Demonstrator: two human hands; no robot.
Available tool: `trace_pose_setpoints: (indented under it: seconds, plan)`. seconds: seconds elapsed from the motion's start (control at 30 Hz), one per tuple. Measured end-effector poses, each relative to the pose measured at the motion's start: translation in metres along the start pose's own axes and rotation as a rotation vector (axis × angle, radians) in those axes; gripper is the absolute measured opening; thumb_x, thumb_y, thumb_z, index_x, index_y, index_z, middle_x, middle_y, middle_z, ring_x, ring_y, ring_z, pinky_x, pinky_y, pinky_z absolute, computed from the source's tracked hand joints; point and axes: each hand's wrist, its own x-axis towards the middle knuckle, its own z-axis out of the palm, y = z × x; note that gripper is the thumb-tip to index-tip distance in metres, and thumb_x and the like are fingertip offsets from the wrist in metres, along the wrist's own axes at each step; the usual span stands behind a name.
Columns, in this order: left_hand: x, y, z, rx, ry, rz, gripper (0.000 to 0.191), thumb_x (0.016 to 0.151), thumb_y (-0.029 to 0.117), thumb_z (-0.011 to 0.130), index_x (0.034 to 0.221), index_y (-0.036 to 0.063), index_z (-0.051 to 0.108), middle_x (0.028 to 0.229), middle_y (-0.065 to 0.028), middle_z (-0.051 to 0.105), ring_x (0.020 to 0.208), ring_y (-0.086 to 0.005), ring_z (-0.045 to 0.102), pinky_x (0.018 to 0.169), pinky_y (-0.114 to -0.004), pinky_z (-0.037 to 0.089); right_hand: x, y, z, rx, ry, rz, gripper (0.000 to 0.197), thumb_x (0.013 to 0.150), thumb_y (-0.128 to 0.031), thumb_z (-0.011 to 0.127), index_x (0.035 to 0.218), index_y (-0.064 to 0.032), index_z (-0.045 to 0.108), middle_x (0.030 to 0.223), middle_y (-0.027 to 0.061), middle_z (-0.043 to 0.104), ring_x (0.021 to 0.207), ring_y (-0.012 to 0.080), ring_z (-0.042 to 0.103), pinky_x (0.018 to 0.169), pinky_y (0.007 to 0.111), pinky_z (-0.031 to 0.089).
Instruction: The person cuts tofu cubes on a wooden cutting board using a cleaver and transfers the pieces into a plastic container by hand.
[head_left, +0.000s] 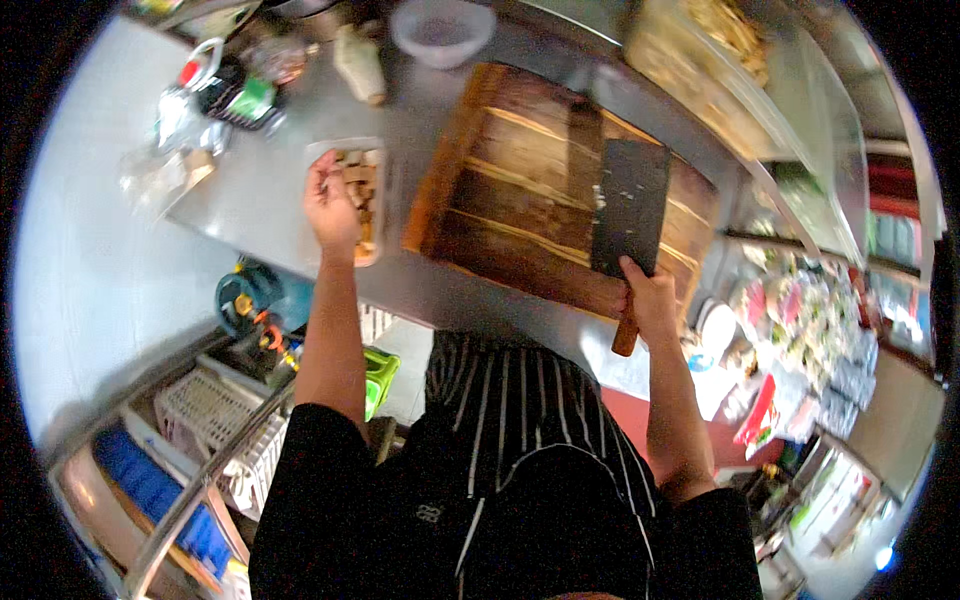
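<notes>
A Chinese cleaver with a dark, broad blade and a wooden handle is in my right hand. Its blade lies over the right part of a thick wooden cutting board, and small pale bits stick to the blade. Whether the blade touches the board is unclear. My left hand is over the left side of a white plastic tray, fingers curled and blurred, so anything between them cannot be made out. Brown cut chunks of food lie in that tray, partly hidden by the hand.
Bottles and plastic bags stand at the left of the metal counter. A translucent bowl sits behind the board. Large clear bins border the right. Below left are a gas cylinder and a white crate.
</notes>
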Motion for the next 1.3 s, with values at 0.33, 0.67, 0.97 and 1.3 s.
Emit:
trace_pose_setpoints:
  seconds: [0.33, 0.67, 0.97, 1.3]
  plan:
    - [-0.130, 0.084, 0.217, 0.231, -1.048, 0.255, 0.055, 0.082, 0.005, 0.062, 0.136, 0.0066, 0.050, 0.139, -0.0161, 0.050, 0.130, -0.0311, 0.045, 0.111, -0.044, 0.034, -0.004, 0.149, -0.111, -0.120, 0.397, 0.023, 0.026, 0.094, -0.019, 0.063, 0.077, -0.0019, 0.053, 0.056, 0.0050, 0.055, 0.043, 0.0134, 0.053, 0.040, 0.029, 0.042]
    - [-0.174, 0.072, 0.315, 0.536, -1.345, 0.789, 0.065, 0.072, 0.012, 0.065, 0.135, 0.0085, 0.050, 0.149, -0.0119, 0.040, 0.142, -0.0376, 0.030, 0.115, -0.056, 0.025, -0.006, 0.173, -0.110, -0.020, 0.437, 0.045, 0.035, 0.092, -0.026, 0.066, 0.072, 0.0009, 0.057, 0.056, 0.0062, 0.058, 0.044, 0.0154, 0.058, 0.043, 0.030, 0.047]
    - [-0.153, 0.018, 0.201, 0.655, -0.924, 0.603, 0.041, 0.087, 0.022, 0.067, 0.123, 0.0060, 0.054, 0.133, -0.0147, 0.049, 0.124, -0.0352, 0.046, 0.103, -0.051, 0.037, -0.006, 0.186, -0.109, 0.021, 0.474, 0.021, 0.030, 0.094, -0.025, 0.065, 0.083, 0.0028, 0.058, 0.055, 0.0052, 0.056, 0.043, 0.0146, 0.054, 0.042, 0.031, 0.043]
    - [-0.168, 0.022, 0.140, 0.547, -0.794, 0.561, 0.042, 0.084, 0.017, 0.068, 0.122, 0.0058, 0.055, 0.125, -0.0166, 0.054, 0.118, -0.0389, 0.048, 0.101, -0.052, 0.038, -0.026, 0.161, -0.081, -0.088, 0.408, -0.031, 0.032, 0.093, -0.028, 0.067, 0.082, 0.0010, 0.061, 0.058, 0.0051, 0.058, 0.048, 0.0130, 0.056, 0.046, 0.029, 0.048]
